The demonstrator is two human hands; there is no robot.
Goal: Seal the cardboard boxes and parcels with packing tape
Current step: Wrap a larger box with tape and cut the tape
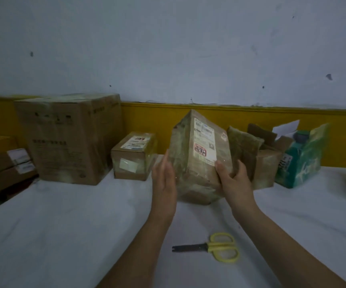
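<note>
Cardboard box (197, 154), wrapped in shiny tape, is being held tilted, one corner pointing down, at the middle of the white table (64, 225). I cannot tell if that corner is touching the table. The left hand (165, 177) is pressing flat on its left side, fingers straight. The right hand (233, 179) is gripping its right side, thumb in front. Yellow scissors (215, 247) are lying closed nearer the person. A big box (70, 140) is standing at the back left.

Yellow scissors (205, 247) on white tablecloth (64, 225)
</note>
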